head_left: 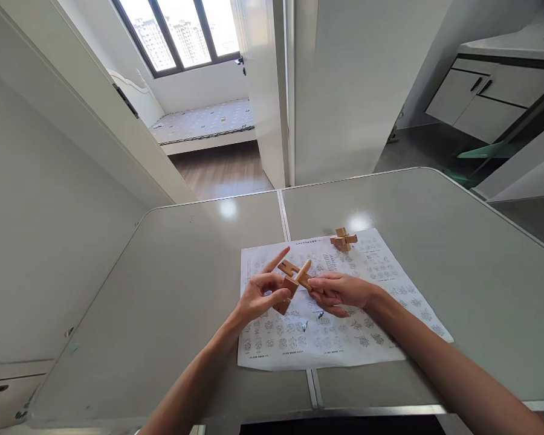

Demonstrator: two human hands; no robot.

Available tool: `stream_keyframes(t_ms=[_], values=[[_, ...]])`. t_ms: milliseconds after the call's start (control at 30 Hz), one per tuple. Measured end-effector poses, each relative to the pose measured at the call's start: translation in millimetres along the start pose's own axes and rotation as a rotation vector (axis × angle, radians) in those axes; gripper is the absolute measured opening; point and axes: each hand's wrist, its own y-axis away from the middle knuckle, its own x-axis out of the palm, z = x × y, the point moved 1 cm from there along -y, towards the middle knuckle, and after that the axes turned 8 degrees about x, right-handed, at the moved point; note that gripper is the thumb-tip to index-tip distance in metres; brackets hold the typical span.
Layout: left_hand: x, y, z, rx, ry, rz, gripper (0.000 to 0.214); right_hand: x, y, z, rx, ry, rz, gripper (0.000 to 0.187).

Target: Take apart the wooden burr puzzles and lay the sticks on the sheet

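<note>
My left hand [263, 294] is closed around a brown wooden puzzle piece [291, 285], its index finger stretched out and upward. Between thumb and fingers, my right hand [340, 291] pinches the end of a flat wooden piece [289, 267] that has a slot and a dark mark near its far end. A pale, pointed wooden stick [303, 270] lies across the flat piece where the parts meet. I cannot tell how far the pieces are interlocked. Both hands are just above a printed sheet [258, 356] covered in small diagrams.
An assembled wooden burr puzzle [343, 240] stands on the sheet's far edge. Two tiny scraps lie on the paper near my hands. The grey-green table [172, 290] has a metal seam down its middle. Beyond it are a wall, an open door [265, 84] and a bed [208, 124].
</note>
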Motion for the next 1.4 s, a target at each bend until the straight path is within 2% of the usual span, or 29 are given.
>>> stream_keyframes(t_ms=[133, 300, 367, 533, 633, 900, 1400], values=[[-3.9, -1, 1, -0.004, -0.002, -0.08, 0.041, -2, 0, 0, -0.022, -0.012, -0.036, 0.043], [-11.5, -2, 12, -0.044, -0.127, -0.361, 0.039, -1, 0, 0, -0.031, -0.014, -0.04, 0.044], [-12.9, -2, 15, -0.045, -0.255, -0.421, 0.036, 0, 0, 1, -0.025, -0.018, -0.039, 0.044], [-12.3, -3, 22, 0.013, -0.641, -0.419, 0.029, 0, 0, 0, -0.019, -0.012, -0.041, 0.044], [-12.6, -4, 27, 0.049, -0.78, -0.382, 0.026, -1, 0, -1, -0.024, -0.005, -0.028, 0.042], [-23.3, -4, 31, 0.03, -0.954, -0.368, 0.02, -1, 0, -1, -0.02, 0.013, -0.016, 0.042], [-46.8, -4, 42, -0.046, -1.099, -0.445, 0.019, 4, 1, 2, 0.017, 0.056, 0.023, 0.042]])
